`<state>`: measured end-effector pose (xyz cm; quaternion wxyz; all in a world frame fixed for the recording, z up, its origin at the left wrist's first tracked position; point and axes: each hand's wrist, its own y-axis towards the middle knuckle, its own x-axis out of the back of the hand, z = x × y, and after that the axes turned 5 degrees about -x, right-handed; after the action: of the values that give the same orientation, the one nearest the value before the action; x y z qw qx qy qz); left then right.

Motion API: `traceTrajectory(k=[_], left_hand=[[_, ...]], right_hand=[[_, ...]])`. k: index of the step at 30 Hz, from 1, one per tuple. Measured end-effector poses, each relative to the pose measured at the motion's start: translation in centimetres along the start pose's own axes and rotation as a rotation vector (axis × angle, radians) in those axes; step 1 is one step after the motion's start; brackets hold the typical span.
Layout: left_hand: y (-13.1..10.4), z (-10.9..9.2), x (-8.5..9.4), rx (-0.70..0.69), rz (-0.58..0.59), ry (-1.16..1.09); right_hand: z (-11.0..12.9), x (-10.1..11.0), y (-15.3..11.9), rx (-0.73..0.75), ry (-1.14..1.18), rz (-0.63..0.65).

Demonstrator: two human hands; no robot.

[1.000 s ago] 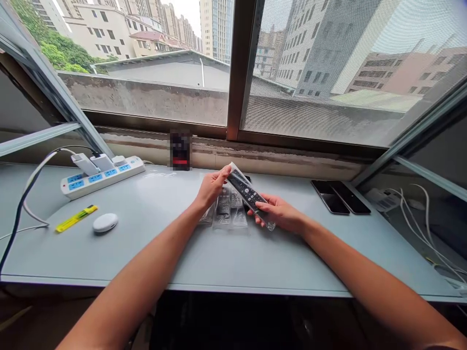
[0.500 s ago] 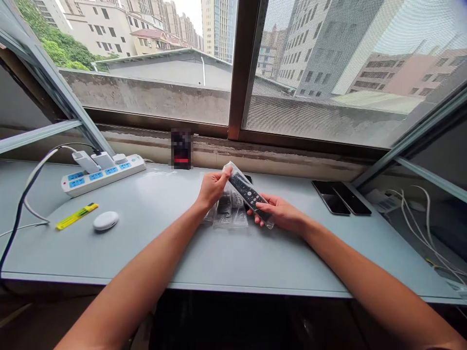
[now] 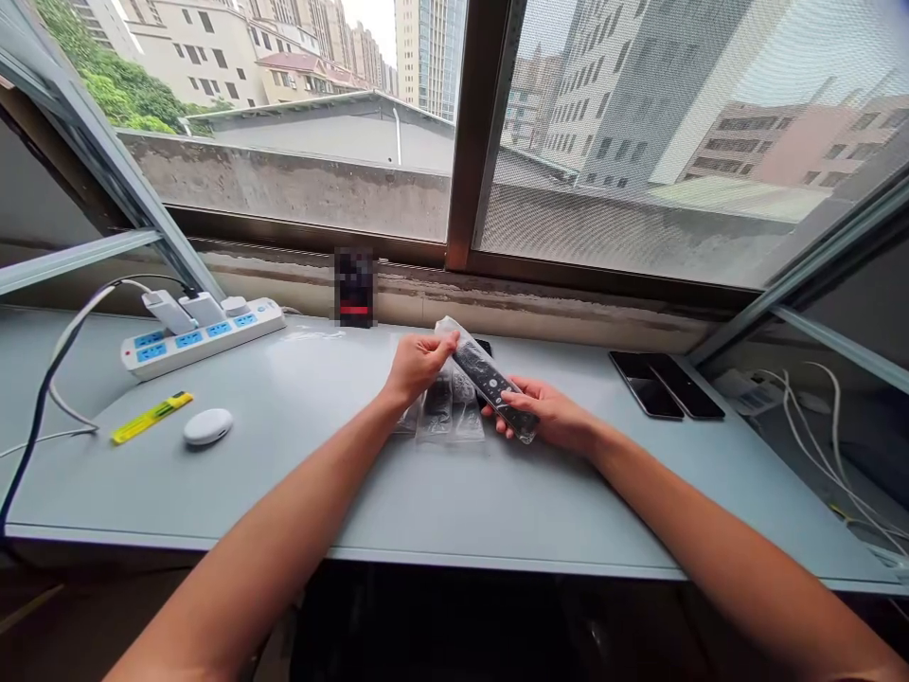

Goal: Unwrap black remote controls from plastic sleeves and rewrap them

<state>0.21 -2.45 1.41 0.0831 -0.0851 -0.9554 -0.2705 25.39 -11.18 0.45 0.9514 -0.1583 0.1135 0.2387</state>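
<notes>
Between my hands, a black remote control [image 3: 490, 381] in a clear plastic sleeve is held tilted above the desk, its upper end pointing left and away. My left hand [image 3: 420, 367] pinches the sleeve near that upper end. Around the lower end, my right hand [image 3: 538, 409] is closed, thumb on the button side and fingers underneath. Below and behind the remote, clear plastic bags [image 3: 449, 417] with dark items inside lie on the desk, partly covered by my left hand. A black object, mostly hidden, shows just behind the remote.
On the left stand a white power strip [image 3: 205, 341] with plugged-in chargers, a yellow packet [image 3: 152, 418] and a white rounded case [image 3: 208, 427]. Two dark phones [image 3: 646, 385] lie to the right. White cables [image 3: 816, 426] hang at the far right. A blurred dark object [image 3: 354, 287] leans against the wall.
My left hand has shifted slightly right along the sleeve's upper end. The plastic over the remote looks more wrinkled and cloudy, hiding more of the buttons. My right hand keeps its hold.
</notes>
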Motion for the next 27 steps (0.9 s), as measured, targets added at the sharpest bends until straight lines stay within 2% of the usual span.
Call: traceTrajectory(k=[4,10,19,24,27], left_hand=[[-0.1,-0.2,0.0,0.014,-0.040,-0.026],[-0.1,0.3,0.2,0.049,0.072,-0.016],[0.3,0.0,0.3,0.001,-0.021,-0.105],[0.3,0.6,0.4,0.052,0.049,-0.117],[0.4,0.9,0.3,0.045,0.042,-0.136]], right_hand=[[0.0,0.0,0.1,-0.003,-0.007,-0.001],[0.2,-0.1,-0.1,0.000,-0.034,-0.007],[0.0,0.1,0.2,0.017,-0.040,0.007],[0.0,0.1,0.1,-0.003,-0.021,0.008],[0.0,0.1,0.1,-0.001,-0.023,0.007]])
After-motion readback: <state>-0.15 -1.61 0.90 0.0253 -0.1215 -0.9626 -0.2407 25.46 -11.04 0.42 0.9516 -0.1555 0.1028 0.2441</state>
